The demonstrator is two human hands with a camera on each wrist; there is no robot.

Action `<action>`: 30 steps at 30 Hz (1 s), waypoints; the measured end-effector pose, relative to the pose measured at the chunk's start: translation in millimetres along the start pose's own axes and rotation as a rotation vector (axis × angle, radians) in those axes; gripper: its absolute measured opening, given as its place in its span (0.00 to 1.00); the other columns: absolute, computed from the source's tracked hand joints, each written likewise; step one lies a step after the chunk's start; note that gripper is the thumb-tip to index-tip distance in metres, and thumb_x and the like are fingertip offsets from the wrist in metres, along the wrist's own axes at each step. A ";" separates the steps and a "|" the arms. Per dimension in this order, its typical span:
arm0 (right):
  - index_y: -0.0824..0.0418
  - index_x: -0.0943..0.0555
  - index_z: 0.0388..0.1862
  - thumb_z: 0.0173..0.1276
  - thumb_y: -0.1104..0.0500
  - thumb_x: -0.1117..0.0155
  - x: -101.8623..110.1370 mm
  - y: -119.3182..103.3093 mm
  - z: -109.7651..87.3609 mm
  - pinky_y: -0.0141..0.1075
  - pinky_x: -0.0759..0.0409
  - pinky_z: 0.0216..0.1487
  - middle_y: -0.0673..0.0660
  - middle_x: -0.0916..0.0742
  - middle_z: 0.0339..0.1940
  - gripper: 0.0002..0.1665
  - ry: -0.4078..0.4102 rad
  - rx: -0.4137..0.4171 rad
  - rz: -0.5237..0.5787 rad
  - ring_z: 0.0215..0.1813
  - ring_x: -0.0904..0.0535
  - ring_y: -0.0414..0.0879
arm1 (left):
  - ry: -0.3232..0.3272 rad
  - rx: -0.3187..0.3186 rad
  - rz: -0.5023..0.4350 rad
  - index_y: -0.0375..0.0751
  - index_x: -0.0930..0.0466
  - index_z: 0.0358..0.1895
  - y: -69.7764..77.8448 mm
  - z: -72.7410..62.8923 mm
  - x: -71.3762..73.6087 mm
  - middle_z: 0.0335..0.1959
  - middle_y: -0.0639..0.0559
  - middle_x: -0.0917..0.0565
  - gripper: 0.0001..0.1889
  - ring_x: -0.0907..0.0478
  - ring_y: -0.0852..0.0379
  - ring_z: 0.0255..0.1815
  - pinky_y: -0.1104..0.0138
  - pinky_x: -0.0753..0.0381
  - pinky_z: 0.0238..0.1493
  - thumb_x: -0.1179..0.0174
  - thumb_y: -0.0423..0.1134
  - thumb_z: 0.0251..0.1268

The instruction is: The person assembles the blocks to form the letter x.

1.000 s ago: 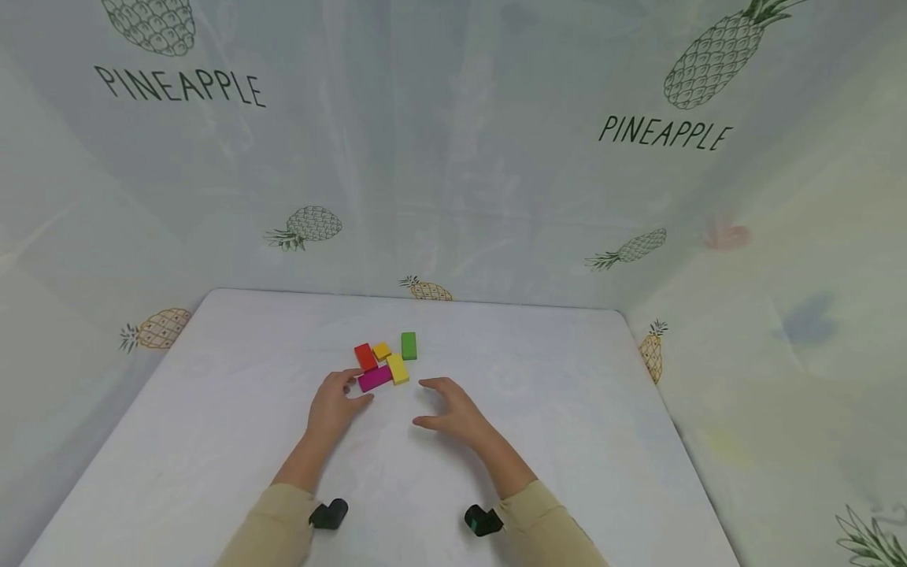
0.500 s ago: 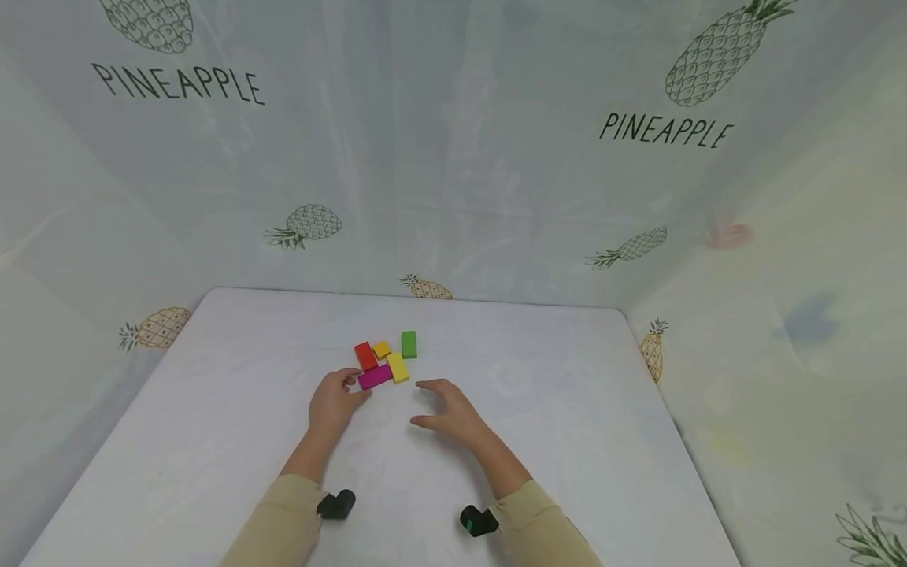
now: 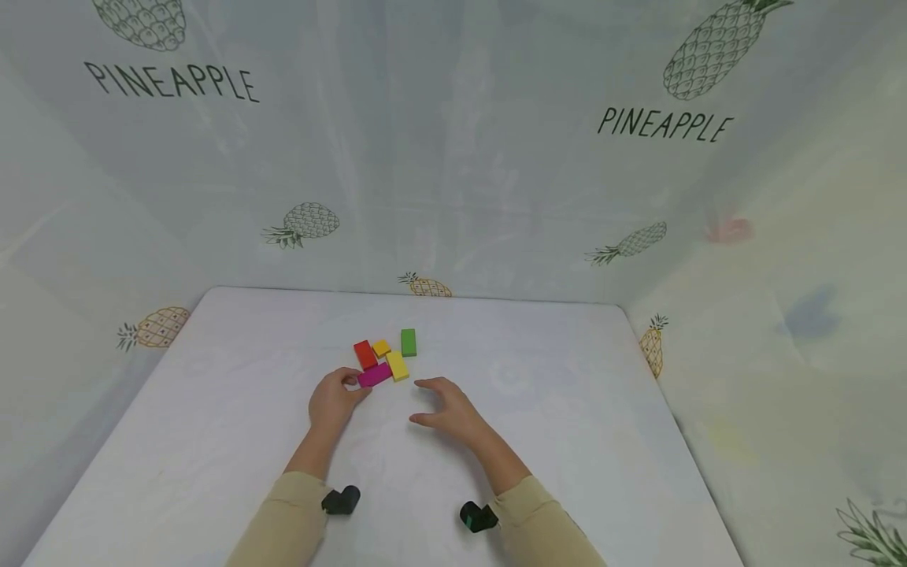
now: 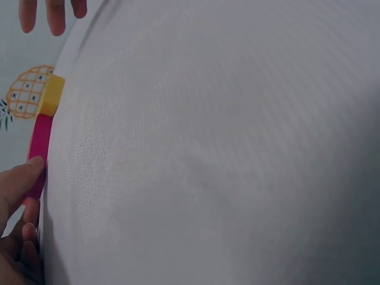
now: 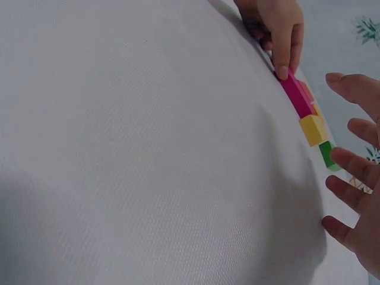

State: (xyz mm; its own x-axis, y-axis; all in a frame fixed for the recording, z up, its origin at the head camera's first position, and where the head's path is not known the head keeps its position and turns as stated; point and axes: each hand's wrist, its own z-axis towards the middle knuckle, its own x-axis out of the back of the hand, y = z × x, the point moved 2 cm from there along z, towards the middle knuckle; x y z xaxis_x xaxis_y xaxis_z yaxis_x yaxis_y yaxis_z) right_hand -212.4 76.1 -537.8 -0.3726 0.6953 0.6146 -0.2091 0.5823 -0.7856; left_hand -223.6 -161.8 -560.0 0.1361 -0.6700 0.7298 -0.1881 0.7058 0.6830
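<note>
In the head view, my left hand (image 3: 331, 403) pinches the left end of a magenta block (image 3: 375, 375) between thumb and index finger. The left wrist view shows the thumb lying on the near side of the magenta block (image 4: 40, 139). A yellow block (image 3: 397, 366) meets the right end of the magenta one. Behind them sit a red block (image 3: 364, 354) and a small orange-yellow block (image 3: 381, 348). Slightly apart at the back right is a green block (image 3: 409, 342). My right hand (image 3: 453, 411) hovers right of the group, fingers spread and holding nothing.
The blocks lie on a white table (image 3: 553, 394) with rounded far corners. A pale curtain (image 3: 453, 157) printed with pineapples hangs behind it and along the sides. Each wrist carries a small black camera mount, the left mount (image 3: 342, 500) and the right mount (image 3: 478, 516).
The left thumb has come up against the magenta block and the grip has closed on it. The left forearm has shifted slightly right; the right hand has barely moved.
</note>
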 end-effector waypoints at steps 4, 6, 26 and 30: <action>0.54 0.25 0.65 0.58 0.48 0.26 -0.2 0.4 0.5 0.50 0.35 0.66 0.53 0.23 0.63 0.36 0.002 -0.003 -0.004 0.67 0.31 0.51 | 0.003 0.006 -0.014 0.39 0.18 0.48 -0.6 0.1 -0.8 0.38 0.48 0.17 0.18 0.25 0.49 0.37 0.57 0.26 0.38 0.29 0.41 0.55; 0.53 0.25 0.65 0.58 0.48 0.26 -0.2 0.1 0.5 0.49 0.36 0.67 0.53 0.23 0.63 0.36 0.001 -0.008 -0.003 0.67 0.32 0.51 | 0.004 0.009 -0.019 0.39 0.18 0.47 -1.1 0.3 -1.2 0.38 0.48 0.17 0.17 0.25 0.49 0.37 0.57 0.26 0.38 0.29 0.41 0.55; 0.53 0.26 0.67 0.60 0.49 0.27 2.7 -3.0 1.8 0.50 0.36 0.67 0.53 0.24 0.65 0.36 0.024 -0.058 0.028 0.69 0.33 0.51 | -0.032 0.035 -0.070 0.38 0.19 0.47 0.9 -2.7 0.9 0.37 0.47 0.18 0.18 0.26 0.49 0.37 0.57 0.26 0.40 0.29 0.41 0.55; 0.53 0.27 0.67 0.61 0.50 0.28 5.0 -3.6 2.3 0.51 0.34 0.66 0.53 0.25 0.66 0.36 0.039 -0.058 0.060 0.68 0.32 0.51 | -0.029 0.035 -0.113 0.37 0.20 0.48 3.7 -5.8 3.8 0.38 0.46 0.18 0.19 0.26 0.49 0.37 0.59 0.25 0.39 0.29 0.40 0.55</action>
State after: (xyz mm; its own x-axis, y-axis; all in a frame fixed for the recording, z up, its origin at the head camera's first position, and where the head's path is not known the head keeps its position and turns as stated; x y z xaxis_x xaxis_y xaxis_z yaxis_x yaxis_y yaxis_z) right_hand -215.6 76.6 -532.1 -0.3473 0.7445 0.5701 -0.1342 0.5622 -0.8160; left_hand -218.2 -160.4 -554.5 0.1298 -0.7514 0.6469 -0.2069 0.6176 0.7588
